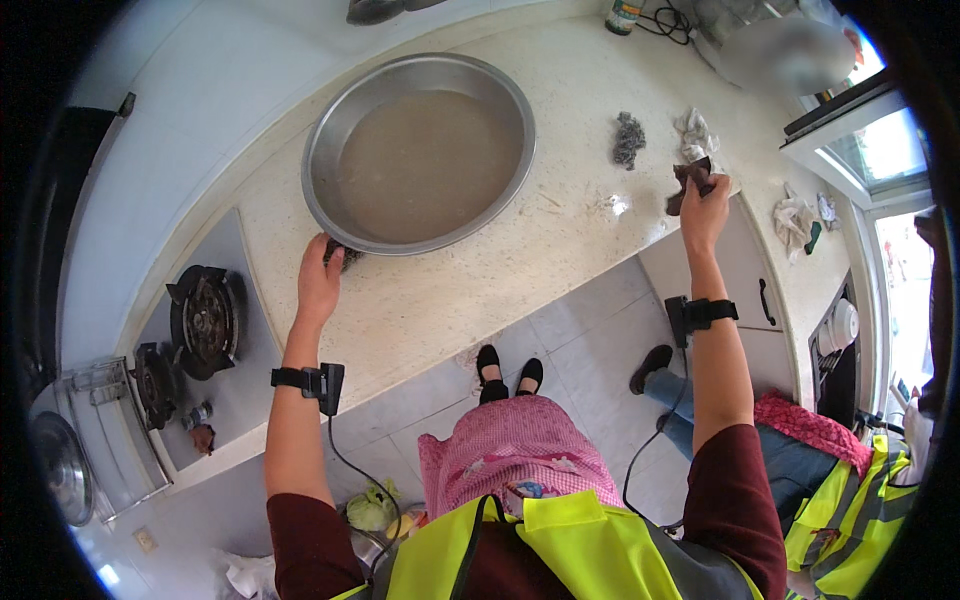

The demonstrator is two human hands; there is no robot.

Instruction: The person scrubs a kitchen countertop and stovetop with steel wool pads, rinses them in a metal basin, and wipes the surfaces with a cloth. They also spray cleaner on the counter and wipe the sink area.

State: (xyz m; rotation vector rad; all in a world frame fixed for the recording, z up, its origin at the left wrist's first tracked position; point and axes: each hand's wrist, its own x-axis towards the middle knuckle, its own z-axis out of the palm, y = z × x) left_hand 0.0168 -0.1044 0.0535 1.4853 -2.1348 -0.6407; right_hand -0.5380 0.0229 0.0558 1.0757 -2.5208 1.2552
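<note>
A large round metal basin point(517, 169) with murky greyish-brown water stands on the pale speckled countertop point(420, 307). My left hand point(321, 281) is at the basin's near left rim, its fingers on a dark wiry scouring pad point(346, 258) that lies partly hidden under the rim. Off to the right, my right hand point(703, 210) pinches a crumpled dark brown cloth point(691, 178) over the counter's front edge. A grey steel wool pad point(628, 141) and a crumpled whitish cloth point(696, 132) lie beyond and beside it.
At the left is a gas hob point(206, 319) beside a wire rack point(112, 442). A co-worker in a yellow vest point(847, 517) stands at the right, near a cabinet point(735, 262). More crumpled cloths point(793, 217) lie on the right counter; a jar point(622, 16) and cable stand at the back.
</note>
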